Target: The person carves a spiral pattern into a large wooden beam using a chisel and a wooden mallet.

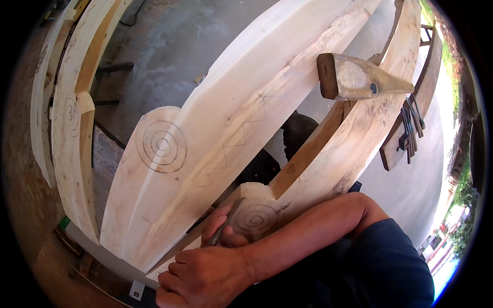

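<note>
My right hand [197, 274] is a fist at the lower edge, its forearm crossing from the right; what it grips is hidden. Just behind it, my left hand's fingers [215, 231] are curled around a narrow chisel-like metal tool [233, 210]. The tool lies over a pale carved beam [303, 190], beside a pencilled spiral [257, 223] near a notched step. A broad shaped plank [215, 128] with concentric circles and a zigzag line runs along its left. A wooden mallet [359, 79] rests across the beam's upper part.
More curved beams [72, 154] stand at the left over a grey floor [149, 51]. At the right, several metal tools [411, 133] rest on a darker board [393, 156]. Greenery and bright daylight show at the far right rim.
</note>
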Available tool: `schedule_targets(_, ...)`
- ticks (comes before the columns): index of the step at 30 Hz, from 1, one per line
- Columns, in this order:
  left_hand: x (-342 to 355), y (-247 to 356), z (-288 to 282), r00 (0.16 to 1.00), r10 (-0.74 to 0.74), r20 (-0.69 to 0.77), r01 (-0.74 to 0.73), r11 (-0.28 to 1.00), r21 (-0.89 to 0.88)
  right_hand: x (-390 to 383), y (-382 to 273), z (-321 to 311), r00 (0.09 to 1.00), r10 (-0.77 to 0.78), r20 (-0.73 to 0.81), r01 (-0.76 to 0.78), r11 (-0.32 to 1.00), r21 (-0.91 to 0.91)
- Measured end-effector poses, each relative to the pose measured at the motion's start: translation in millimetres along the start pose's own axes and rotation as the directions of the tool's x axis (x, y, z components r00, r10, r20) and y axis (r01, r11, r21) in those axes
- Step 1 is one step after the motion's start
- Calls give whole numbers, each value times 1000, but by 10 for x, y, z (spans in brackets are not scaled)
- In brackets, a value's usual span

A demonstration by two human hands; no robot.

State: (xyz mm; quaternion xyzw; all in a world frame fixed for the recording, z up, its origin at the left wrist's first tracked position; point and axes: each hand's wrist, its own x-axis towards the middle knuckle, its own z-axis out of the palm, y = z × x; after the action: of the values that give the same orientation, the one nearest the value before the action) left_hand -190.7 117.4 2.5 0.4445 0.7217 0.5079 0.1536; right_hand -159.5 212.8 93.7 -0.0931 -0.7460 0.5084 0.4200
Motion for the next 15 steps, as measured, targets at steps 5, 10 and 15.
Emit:
schedule_targets(5, -21, -71, -13, 999, 37, 7, -37, 998, 45, 37, 12, 16, 981, -59, -185, 40, 993, -108)
schedule_targets(10, 6, -95, -49, 998, 29, 51, -31, 999, 43, 33, -3, 67, 996, 63, -57, -59, 996, 72)
schedule_targets(15, 57, 117, 77, 999, -34, 19, 33, 999, 4, 57, -2, 86, 991, 134, 0, -133, 984, 121)
